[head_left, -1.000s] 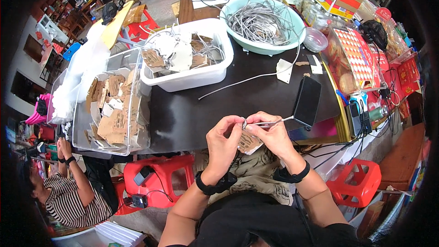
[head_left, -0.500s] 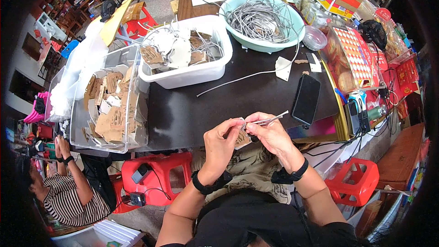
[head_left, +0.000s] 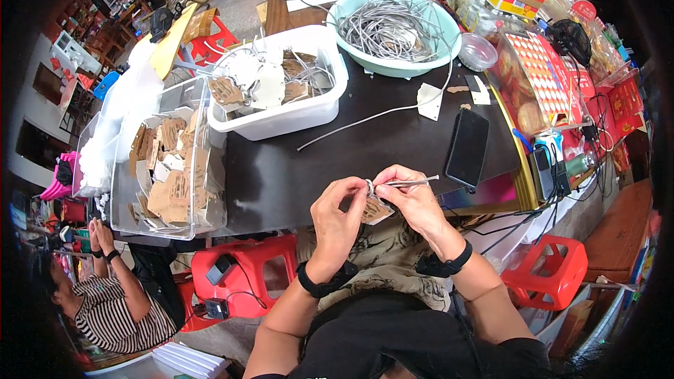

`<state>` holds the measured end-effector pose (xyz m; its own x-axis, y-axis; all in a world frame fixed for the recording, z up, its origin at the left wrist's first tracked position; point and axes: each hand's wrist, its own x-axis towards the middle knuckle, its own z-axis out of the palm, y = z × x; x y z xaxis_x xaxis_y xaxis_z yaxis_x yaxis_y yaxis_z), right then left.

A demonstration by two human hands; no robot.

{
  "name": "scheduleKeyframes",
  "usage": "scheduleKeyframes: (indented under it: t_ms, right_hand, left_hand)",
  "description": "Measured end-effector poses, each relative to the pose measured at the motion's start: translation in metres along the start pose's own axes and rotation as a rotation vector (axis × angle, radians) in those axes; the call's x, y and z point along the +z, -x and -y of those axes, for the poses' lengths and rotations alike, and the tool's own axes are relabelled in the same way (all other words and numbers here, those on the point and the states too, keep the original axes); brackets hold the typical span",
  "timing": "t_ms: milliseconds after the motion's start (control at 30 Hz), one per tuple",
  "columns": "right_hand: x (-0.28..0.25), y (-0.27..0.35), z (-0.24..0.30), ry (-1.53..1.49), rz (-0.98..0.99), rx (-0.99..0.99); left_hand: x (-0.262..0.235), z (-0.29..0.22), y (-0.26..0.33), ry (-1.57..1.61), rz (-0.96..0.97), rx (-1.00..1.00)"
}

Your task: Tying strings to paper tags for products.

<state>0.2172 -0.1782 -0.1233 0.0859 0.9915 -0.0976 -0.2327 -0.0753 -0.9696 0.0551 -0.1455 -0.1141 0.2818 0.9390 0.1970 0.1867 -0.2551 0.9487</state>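
While both hands work: I've got the job pulled in close, just past the near edge of the table, over my lap.
Left hand: fingers pinched shut on the top of the brown card tag, holding it steady so its hole faces the wire.
Right hand: closed on the grey wire piece, its free end pointing right, level with the phone's bottom.
Tag: hanging between my two thumbs, off the table, not resting on anything.
Supplies: green basin of wire at the far edge, white tub of strung tags beside it to the left, clear bin of loose tags at the left edge, all in arm's reach.
Open room: dark bare tabletop between my hands and the white tub; one loose wire lies across it.
Tight side: black phone near the right corner, just beyond my right knuckles.
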Motion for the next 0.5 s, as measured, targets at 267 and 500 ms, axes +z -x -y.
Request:
scheduleKeyframes:
  t_ms: [267, 500]
  right_hand:
    - [0.005, 0.001, 0.004, 0.172, -0.049, -0.078]
    - [-0.002, 0.011, -0.006, 0.221, -0.364, -0.077]
  left_hand:
    - [0.004, -0.004, -0.002, 0.065, -0.010, -0.092]
    - [0.002, -0.005, -0.006, -0.048, -0.088, -0.068]
